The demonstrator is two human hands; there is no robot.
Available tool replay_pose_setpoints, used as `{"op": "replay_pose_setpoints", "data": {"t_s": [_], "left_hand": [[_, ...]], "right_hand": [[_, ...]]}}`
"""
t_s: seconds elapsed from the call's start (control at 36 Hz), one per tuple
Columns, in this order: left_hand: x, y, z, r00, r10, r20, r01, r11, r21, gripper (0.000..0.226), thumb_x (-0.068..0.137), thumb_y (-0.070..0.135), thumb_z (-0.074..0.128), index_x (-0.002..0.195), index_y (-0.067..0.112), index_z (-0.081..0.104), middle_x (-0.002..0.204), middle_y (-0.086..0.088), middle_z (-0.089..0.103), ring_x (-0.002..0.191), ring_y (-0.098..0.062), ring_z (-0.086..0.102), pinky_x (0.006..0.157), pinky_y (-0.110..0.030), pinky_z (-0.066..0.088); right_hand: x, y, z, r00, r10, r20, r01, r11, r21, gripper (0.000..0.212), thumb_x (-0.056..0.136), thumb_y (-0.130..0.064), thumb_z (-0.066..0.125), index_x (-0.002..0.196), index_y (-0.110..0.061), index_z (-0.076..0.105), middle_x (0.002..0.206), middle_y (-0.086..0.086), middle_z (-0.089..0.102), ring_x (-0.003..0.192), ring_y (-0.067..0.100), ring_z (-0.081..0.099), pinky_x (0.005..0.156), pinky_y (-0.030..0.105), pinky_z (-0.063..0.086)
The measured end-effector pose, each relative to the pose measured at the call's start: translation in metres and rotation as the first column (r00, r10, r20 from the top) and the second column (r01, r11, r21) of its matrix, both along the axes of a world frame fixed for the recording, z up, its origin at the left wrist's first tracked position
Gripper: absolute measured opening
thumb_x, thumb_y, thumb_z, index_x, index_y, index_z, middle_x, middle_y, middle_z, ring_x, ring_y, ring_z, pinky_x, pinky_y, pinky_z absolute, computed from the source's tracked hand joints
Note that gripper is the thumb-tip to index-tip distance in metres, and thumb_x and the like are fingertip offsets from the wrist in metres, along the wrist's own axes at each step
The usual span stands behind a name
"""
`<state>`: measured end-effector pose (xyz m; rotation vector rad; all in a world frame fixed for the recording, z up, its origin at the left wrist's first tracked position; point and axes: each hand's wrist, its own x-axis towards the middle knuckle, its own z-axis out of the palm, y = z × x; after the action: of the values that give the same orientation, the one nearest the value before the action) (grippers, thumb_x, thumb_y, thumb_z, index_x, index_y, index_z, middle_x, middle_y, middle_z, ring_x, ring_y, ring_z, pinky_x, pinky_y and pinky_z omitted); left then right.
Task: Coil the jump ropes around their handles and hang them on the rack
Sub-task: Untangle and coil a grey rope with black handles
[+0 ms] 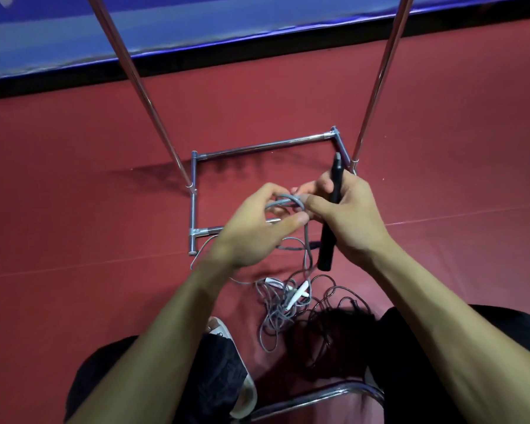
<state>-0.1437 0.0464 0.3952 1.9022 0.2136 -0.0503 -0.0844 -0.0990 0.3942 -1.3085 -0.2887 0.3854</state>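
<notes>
The room is not very bright. The light is soft and seems to come from above and the right, as the rack (193, 194) throws a faint shadow to the left on the red floor (74, 194). A darker shadow lies over the ropes (276, 310). The poles (137, 84) have thin bright shines, and the blue strip (166, 26) glares white at its edge. The poles lean apart and the strip bends. The left hand (257, 228) and right hand (349, 221) look a little fuzzy. The black handle (328, 240) shows almost no detail.
</notes>
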Motion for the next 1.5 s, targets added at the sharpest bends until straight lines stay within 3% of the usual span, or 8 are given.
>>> {"op": "replay_pose_setpoints", "data": {"t_s": [0.39,0.58,0.69,0.81,0.94,1.14,1.33,1.5], "left_hand": [[-0.013,0.013,0.03,0.96,-0.262,-0.095,0.085,0.6,-0.795,0.061,0.062,0.004,0.064,0.123,0.004,0.057,0.094,-0.019,0.065,0.061,-0.02,0.045,0.06,-0.029,0.038],[-0.011,-0.003,0.039,0.977,0.073,-0.2,-0.096,0.989,-0.109,0.038,0.085,0.025,0.071,0.117,0.027,0.051,0.096,-0.001,0.054,0.058,-0.009,0.04,0.046,-0.019,0.029],[-0.008,-0.014,0.05,0.991,-0.069,-0.112,0.086,0.984,0.155,0.078,0.081,0.028,0.077,0.143,0.037,0.031,0.124,0.003,0.05,0.066,-0.009,0.049,0.053,-0.022,0.041],[0.001,-0.028,0.07,0.981,-0.185,-0.057,0.192,0.964,0.184,0.009,0.092,0.016,0.065,0.1,0.016,0.067,0.093,0.0,0.065,0.048,0.004,0.048,0.055,-0.017,0.039],[0.014,-0.011,0.079,0.99,-0.075,-0.116,0.123,0.857,0.501,0.028,0.099,0.027,0.054,0.08,0.011,0.067,0.084,-0.007,0.068,0.076,-0.02,0.059,0.067,-0.026,0.039],[0.004,0.021,0.079,0.974,0.11,-0.197,-0.107,0.994,0.028,0.032,0.103,0.035,0.044,0.075,0.019,0.045,0.06,-0.001,0.047,0.048,-0.014,0.055,0.059,-0.032,0.05],[0.018,-0.007,0.161,0.985,0.162,-0.055,-0.155,0.706,-0.691,0.042,0.103,0.037,0.041,0.065,0.018,0.038,0.051,0.004,0.022,0.042,-0.011,0.021,0.049,-0.019,0.035],[0.029,-0.01,0.199,0.94,0.242,0.241,-0.071,0.829,-0.555,0.041,0.105,0.035,0.035,0.076,0.013,0.054,0.058,0.001,0.049,0.056,-0.014,0.047,0.062,-0.027,0.046]], "right_hand": [[0.004,-0.011,0.05,0.997,0.054,0.049,-0.048,0.992,-0.117,0.038,0.091,0.012,0.052,0.068,-0.014,0.036,0.094,0.014,0.07,0.081,0.024,0.068,0.081,0.037,0.056],[-0.005,-0.009,0.101,0.958,0.149,0.243,-0.073,0.952,-0.297,0.028,0.088,-0.001,0.065,0.063,-0.004,0.055,0.076,0.008,0.069,0.069,0.02,0.066,0.067,0.038,0.054],[-0.011,-0.004,0.131,0.914,0.186,0.36,-0.081,0.954,-0.287,0.031,0.088,-0.015,0.069,0.057,-0.017,0.063,0.068,0.018,0.068,0.064,0.028,0.064,0.064,0.045,0.053],[-0.015,-0.006,0.164,0.878,0.168,0.448,-0.1,0.98,-0.172,0.044,0.091,-0.024,0.063,0.047,-0.018,0.062,0.06,0.008,0.068,0.046,0.022,0.051,0.048,0.026,0.041],[-0.007,-0.022,0.192,0.902,-0.006,0.432,-0.014,0.999,0.043,0.046,0.095,-0.025,0.057,0.052,-0.011,0.05,0.052,0.005,0.058,0.033,0.014,0.033,0.041,0.018,0.024],[0.013,-0.063,0.166,0.856,-0.163,0.491,0.214,0.976,-0.049,0.025,0.091,-0.021,0.066,0.069,-0.013,0.057,0.055,-0.002,0.059,0.036,0.014,0.039,0.04,0.023,0.032],[-0.019,-0.035,0.087,0.906,0.127,0.405,0.023,0.939,-0.344,0.025,0.079,-0.006,0.078,0.1,-0.012,0.065,0.082,-0.016,0.067,0.054,-0.012,0.054,0.055,0.005,0.04],[-0.032,-0.002,0.056,0.975,0.023,0.223,0.019,0.982,-0.186,0.02,0.098,-0.01,0.055,0.085,-0.015,0.068,0.072,0.001,0.071,0.042,0.004,0.035,0.041,0.016,0.029]]}}
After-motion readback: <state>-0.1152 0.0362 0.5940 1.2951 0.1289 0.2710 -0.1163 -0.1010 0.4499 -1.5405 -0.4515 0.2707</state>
